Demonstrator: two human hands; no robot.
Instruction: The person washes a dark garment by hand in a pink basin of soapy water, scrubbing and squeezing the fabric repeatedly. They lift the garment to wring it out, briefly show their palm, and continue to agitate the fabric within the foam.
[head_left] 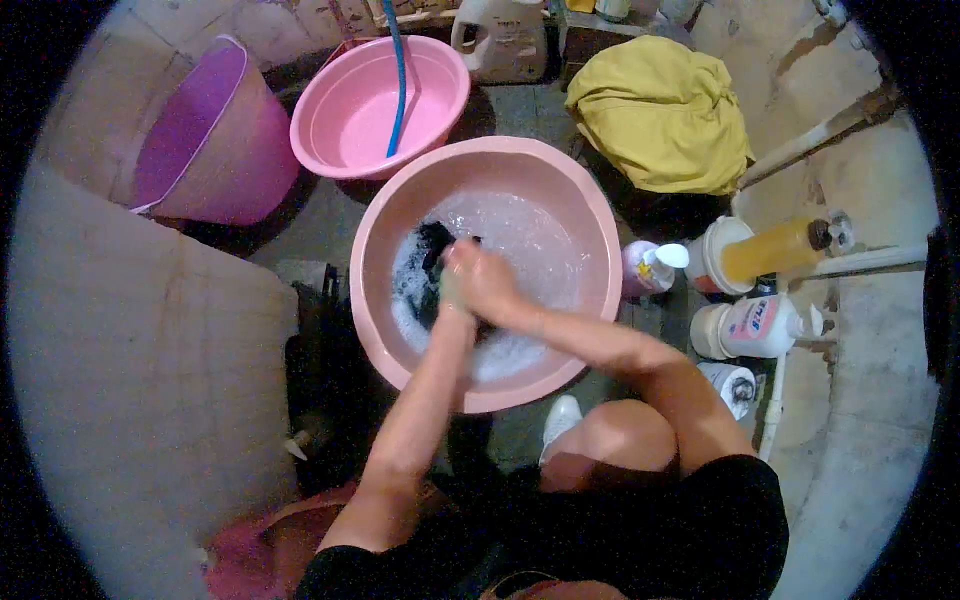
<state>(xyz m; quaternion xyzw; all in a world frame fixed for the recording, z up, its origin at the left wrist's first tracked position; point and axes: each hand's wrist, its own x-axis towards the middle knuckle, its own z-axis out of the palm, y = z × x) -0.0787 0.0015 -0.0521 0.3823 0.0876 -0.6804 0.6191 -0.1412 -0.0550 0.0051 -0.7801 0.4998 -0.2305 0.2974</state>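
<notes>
Single head-worn view, looking steeply down from above onto hands (480, 280) and basin (485, 150), walls at edges.

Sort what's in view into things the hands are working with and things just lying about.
In use:
- left hand and right hand, together at the dark cloth
- foamy water
- large pink basin

Apparently lying about:
- smaller pink basin, blue hose
- purple bucket
- yellow cloth
- jug
- white-topped bottle beside the large basin
- bottle of yellow liquid
</notes>
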